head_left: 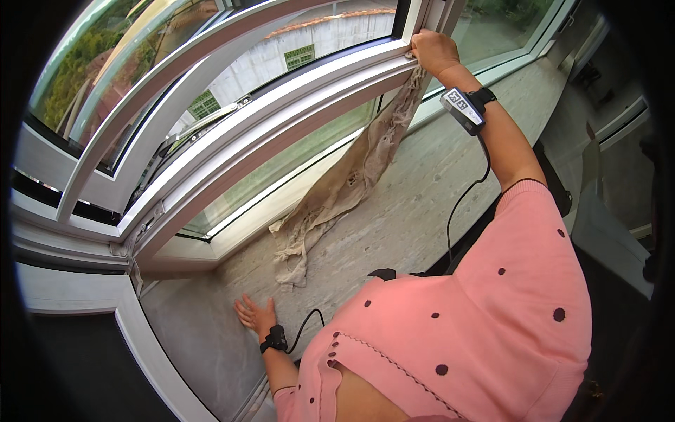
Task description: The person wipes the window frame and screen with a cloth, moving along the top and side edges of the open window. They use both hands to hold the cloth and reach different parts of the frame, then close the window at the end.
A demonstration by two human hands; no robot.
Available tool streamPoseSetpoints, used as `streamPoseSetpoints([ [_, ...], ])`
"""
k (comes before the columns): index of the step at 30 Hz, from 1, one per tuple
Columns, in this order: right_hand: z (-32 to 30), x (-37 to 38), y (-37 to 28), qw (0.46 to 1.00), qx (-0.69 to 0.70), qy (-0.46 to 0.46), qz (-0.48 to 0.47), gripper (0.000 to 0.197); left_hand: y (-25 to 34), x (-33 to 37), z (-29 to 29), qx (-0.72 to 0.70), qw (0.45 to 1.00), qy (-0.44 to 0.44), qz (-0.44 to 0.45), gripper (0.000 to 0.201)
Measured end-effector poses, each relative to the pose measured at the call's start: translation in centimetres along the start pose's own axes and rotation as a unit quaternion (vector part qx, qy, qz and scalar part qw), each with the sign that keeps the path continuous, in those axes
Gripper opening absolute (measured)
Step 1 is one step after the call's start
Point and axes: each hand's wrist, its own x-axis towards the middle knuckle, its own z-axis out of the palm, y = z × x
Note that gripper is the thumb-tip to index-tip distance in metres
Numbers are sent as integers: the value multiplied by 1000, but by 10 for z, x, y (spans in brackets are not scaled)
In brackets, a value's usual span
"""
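Note:
My right hand is closed on one end of a dirty beige rag, up at the corner where the white window frame meets an upright post. From there the rag hangs in a long twisted strip, its ragged lower end lying on the stone-patterned sill. My left hand is flat with fingers spread, at the left end of the sill beside the grey side wall. It holds nothing.
An outward-opened window sash is at the upper left, joined by a metal stay arm. Below the frame is a lower glass pane. Black cables run from devices on both wrists. A grey panel stands at the right.

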Motion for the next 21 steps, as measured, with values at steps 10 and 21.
streamPoseSetpoints([
  [10,3,-15,-4,999,36,25,-12,5,5,0,-5,-14,1000,-6,-20,99],
  [21,-29,-41,36,922,309,224,58,15,5,-1,-6,18,1000,2,-8,97],
])
